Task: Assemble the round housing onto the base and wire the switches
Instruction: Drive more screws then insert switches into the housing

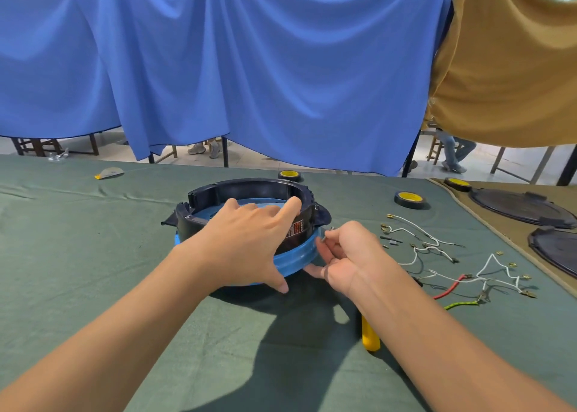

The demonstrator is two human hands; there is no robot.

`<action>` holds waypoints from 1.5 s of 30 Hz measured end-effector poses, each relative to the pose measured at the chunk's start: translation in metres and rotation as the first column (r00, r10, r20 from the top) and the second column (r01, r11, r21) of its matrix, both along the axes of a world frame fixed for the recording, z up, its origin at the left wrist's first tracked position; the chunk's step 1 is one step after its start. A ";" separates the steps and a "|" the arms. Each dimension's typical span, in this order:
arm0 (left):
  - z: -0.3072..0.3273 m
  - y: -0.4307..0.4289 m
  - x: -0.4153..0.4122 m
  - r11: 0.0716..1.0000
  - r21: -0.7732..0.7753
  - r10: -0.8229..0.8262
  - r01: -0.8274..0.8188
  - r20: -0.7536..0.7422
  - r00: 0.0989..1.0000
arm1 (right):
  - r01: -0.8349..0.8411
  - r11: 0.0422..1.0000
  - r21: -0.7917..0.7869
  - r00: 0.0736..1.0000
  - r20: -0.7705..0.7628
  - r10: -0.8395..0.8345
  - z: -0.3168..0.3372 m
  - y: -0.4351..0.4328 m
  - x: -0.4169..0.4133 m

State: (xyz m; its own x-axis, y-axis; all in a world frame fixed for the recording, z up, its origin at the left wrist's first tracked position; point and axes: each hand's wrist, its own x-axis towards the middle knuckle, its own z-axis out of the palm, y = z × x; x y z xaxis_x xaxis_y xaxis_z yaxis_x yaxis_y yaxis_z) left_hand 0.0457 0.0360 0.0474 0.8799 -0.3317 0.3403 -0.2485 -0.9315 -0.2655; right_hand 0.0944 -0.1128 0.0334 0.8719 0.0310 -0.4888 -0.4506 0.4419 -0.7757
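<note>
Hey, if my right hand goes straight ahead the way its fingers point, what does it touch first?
Most likely the rim of the blue base, just ahead of the right hand pinching a small metal part; the black housing rises right behind it. Depth is unclear.

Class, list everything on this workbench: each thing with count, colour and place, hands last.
housing: one, black, on the base
base: one, blue, centre of the green cloth
tape rolls: three, black and yellow, far side
wires: several, mostly white, right of the base
tool: one, yellow handle, near side, right of centre
lids: two, dark, on the tan cloth, far right
left hand: rests on the housing
right hand: pinches a small metal piece
</note>
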 end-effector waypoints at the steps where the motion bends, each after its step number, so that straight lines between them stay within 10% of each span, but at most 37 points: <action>1: -0.002 -0.003 0.000 1.000 0.017 0.015 -0.016 0.024 1.000 | 0.004 1.000 -0.004 1.000 0.005 -0.004 0.002 -0.001 0.000; 12: -0.020 -0.024 -0.002 0.986 0.059 0.126 -0.155 0.340 0.932 | 0.030 0.998 0.056 0.998 0.046 -0.033 0.016 -0.008 -0.001; 25: 0.032 -0.027 -0.010 0.961 -0.238 0.233 -0.141 0.422 0.876 | -0.118 0.942 0.314 0.943 0.334 0.007 0.063 -0.017 -0.017; 45: 0.019 -0.032 -0.010 0.926 -0.376 0.201 -0.031 0.420 0.885 | 0.019 0.972 0.236 1.000 -0.009 -0.017 0.031 -0.006 -0.004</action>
